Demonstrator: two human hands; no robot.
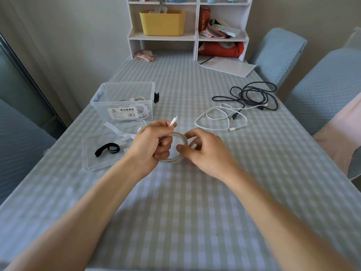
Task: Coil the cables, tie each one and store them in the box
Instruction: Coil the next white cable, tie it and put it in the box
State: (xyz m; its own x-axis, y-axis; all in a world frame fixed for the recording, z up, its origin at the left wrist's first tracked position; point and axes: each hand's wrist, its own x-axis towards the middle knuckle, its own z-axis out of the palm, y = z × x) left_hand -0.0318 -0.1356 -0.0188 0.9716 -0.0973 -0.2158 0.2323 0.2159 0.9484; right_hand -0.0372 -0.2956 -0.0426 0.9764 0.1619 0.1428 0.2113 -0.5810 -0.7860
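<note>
My left hand (151,142) grips a coiled white cable (178,136) over the middle of the table, one plug sticking up from its fingers. My right hand (203,150) pinches the coil's right side, where the other plug shows between finger and thumb. The clear plastic box (109,90) stands at the left with white coiled cables inside. Its clear lid (89,163) lies in front of it, with a black strap tie (106,149) and white ties (117,131) on it. A loose white cable (220,119) and a tangled dark cable (252,95) lie at the right.
A white shelf unit (192,36) with a yellow basket (162,22) stands at the table's far end. White papers (227,65) lie in front of it. Blue-covered chairs (320,90) stand along the right edge. Checked cloth (185,202) covers the table.
</note>
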